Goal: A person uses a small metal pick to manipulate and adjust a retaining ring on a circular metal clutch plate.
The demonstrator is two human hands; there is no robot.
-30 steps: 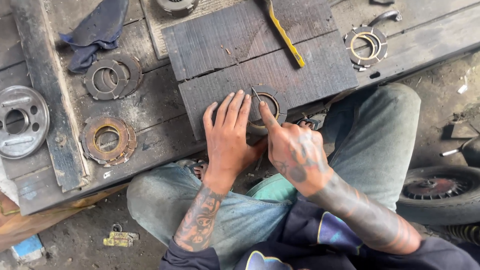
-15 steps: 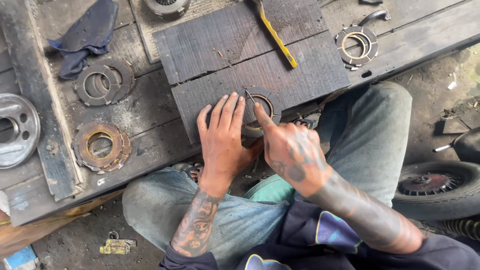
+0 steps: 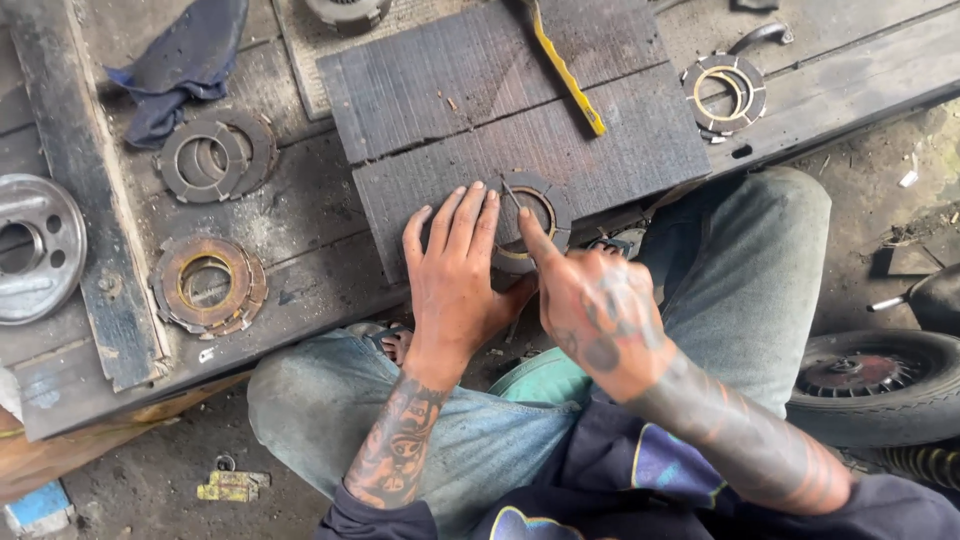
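Observation:
My left hand [image 3: 455, 265] lies flat, fingers together, on the dark wooden board [image 3: 600, 150], its fingertips over the left side of a round friction ring [image 3: 548, 207]. My right hand [image 3: 590, 300] pinches a thin metal tool [image 3: 510, 193] whose tip rests on the ring's top edge, the forefinger stretched along it. The ring lies flat near the board's front edge, above my knees in grey jeans.
Stacks of similar rings lie at the left [image 3: 215, 155], lower left [image 3: 208, 285] and upper right [image 3: 725, 90]. A yellow-handled tool [image 3: 568, 70] lies across the board. A metal hub [image 3: 30, 245], a blue rag [image 3: 180, 65] and a tyre [image 3: 875, 385] are around.
Both hands stay on the ring in nearly the same pose. The view has drifted slightly, so the bench sits a little higher and more to the left in the picture.

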